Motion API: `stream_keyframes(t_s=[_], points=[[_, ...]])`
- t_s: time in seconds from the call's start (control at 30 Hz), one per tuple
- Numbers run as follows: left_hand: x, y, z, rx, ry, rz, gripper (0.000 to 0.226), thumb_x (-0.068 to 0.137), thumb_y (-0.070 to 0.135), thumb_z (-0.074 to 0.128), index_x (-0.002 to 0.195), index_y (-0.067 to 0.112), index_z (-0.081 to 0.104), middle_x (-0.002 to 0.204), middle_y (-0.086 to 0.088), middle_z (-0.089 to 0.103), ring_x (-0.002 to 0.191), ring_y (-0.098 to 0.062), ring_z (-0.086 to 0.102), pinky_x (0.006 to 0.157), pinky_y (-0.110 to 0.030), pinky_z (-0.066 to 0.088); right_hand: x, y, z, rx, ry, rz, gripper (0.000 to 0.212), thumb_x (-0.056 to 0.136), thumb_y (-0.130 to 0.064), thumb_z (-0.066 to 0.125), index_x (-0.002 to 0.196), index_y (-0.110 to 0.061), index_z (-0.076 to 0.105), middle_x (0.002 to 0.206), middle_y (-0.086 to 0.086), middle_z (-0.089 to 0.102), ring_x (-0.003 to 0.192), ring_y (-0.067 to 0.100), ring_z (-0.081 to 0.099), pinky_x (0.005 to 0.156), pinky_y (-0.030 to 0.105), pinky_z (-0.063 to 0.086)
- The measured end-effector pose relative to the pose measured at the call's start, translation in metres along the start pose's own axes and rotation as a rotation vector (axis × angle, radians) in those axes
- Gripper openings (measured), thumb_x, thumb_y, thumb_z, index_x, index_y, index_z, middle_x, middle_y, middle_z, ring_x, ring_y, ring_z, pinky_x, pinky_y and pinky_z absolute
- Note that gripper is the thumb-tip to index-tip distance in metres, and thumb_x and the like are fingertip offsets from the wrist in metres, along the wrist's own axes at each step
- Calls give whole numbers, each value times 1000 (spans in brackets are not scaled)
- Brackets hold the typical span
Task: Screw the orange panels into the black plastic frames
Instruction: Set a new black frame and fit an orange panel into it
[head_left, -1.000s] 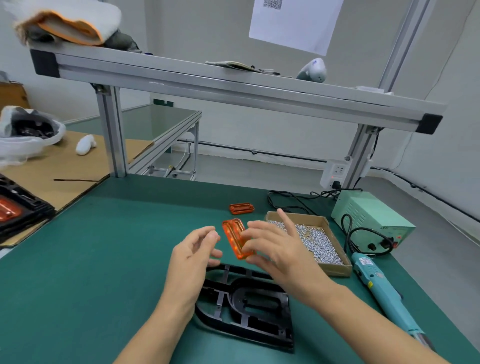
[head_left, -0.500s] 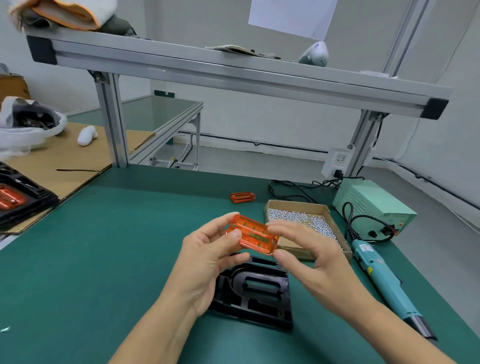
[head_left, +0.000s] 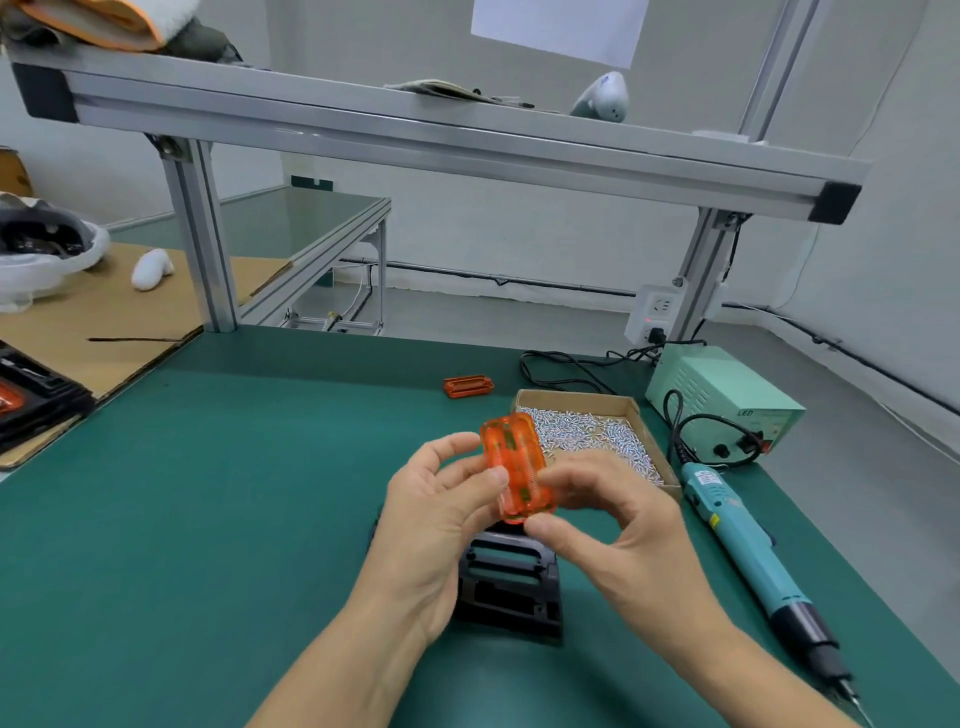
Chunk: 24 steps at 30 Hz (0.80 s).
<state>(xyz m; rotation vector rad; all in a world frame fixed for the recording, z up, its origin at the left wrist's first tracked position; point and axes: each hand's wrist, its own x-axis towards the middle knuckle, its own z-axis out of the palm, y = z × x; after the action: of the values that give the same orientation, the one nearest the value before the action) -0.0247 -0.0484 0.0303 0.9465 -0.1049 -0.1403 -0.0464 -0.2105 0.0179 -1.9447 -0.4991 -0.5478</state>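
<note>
A translucent orange panel (head_left: 517, 470) is held upright in the air between both hands, above the green table. My left hand (head_left: 441, 514) pinches its left edge with thumb and fingers. My right hand (head_left: 618, 525) pinches its right and lower edge. Under the hands a black plastic frame (head_left: 511, 587) lies flat on the mat, partly hidden by them. A second orange panel (head_left: 468, 386) lies on the mat farther back. A cardboard tray of small silver screws (head_left: 587, 431) sits right of the hands.
A teal electric screwdriver (head_left: 753, 556) lies along the right edge, cabled to a green power unit (head_left: 727, 400). Black frames with an orange panel (head_left: 31, 400) are stacked at far left on cardboard. An aluminium shelf beam (head_left: 415, 140) crosses overhead.
The orange panel has turned from lying crosswise between the hands to standing upright on its long axis. Both hands stayed on it and shifted their hold.
</note>
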Motion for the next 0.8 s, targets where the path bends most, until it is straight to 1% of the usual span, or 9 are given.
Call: stream_keyframes(t_s=[0.07, 0.13, 0.27, 0.37, 0.43, 0.53, 0.6, 0.7, 0.8], points=[[4, 1, 1, 103, 26, 29, 17, 83, -7, 60, 98, 2, 60, 83, -14, 72, 66, -17, 67, 56, -23, 54, -4, -3, 1, -61, -39, -42, 22, 77, -25, 77, 97, -21, 70, 92, -9, 66, 87, 13, 62, 80, 19, 46], [8, 4, 0, 269, 12, 66, 12, 84, -5, 61, 87, 5, 67, 77, -11, 72, 64, -14, 65, 54, -19, 51, -5, -8, -4, -122, -59, -101, 22, 79, -23, 76, 100, -23, 70, 92, -12, 63, 87, 10, 59, 79, 15, 43], [13, 11, -5, 495, -75, 82, 17, 80, -3, 68, 76, 11, 76, 78, -9, 74, 70, -14, 67, 64, -20, 54, 5, -15, -17, -365, -83, -179, 44, 79, -23, 74, 122, -17, 65, 121, -8, 58, 115, 7, 51, 99, 15, 36], [16, 13, -6, 510, -137, 30, 13, 79, -2, 69, 80, 9, 76, 82, -14, 74, 71, -17, 68, 68, -23, 55, 10, -15, -23, -432, -213, -182, 41, 81, -27, 71, 120, -16, 68, 121, -7, 60, 112, 11, 53, 98, 23, 40], [17, 15, -5, 472, -148, -16, 9, 77, 3, 70, 83, 8, 75, 82, -14, 73, 70, -16, 67, 65, -22, 54, 9, -14, -24, -452, -219, -182, 37, 81, -28, 71, 115, -13, 71, 116, -6, 62, 106, 14, 57, 92, 28, 44], [18, 17, -6, 341, -168, -123, 31, 76, 28, 66, 96, 5, 71, 82, -10, 71, 70, -16, 66, 61, -22, 54, 7, -9, -23, -472, -147, -223, 35, 77, -28, 74, 107, -9, 73, 109, -3, 64, 98, 12, 60, 87, 27, 47], [20, 19, -10, 355, -125, -144, 38, 83, 37, 58, 104, 7, 68, 84, -10, 71, 71, -16, 64, 61, -22, 54, 6, -7, -24, -447, -99, -217, 36, 75, -27, 76, 107, -9, 73, 107, -4, 64, 98, 7, 59, 89, 23, 47], [23, 20, -21, 486, -27, -53, 25, 94, 25, 51, 109, 11, 65, 87, -2, 74, 68, -11, 55, 58, -19, 46, 4, -3, -25, -448, -76, -209, 36, 73, -26, 77, 105, -9, 73, 106, -6, 65, 98, 7, 59, 91, 21, 46], [25, 20, -31, 655, 20, 44, 19, 94, 17, 51, 105, 20, 65, 86, 7, 74, 68, -3, 51, 66, -21, 38, 4, 0, -26, -476, -79, -205, 37, 71, -25, 78, 104, -8, 74, 105, -7, 64, 97, 6, 58, 91, 19, 45]])
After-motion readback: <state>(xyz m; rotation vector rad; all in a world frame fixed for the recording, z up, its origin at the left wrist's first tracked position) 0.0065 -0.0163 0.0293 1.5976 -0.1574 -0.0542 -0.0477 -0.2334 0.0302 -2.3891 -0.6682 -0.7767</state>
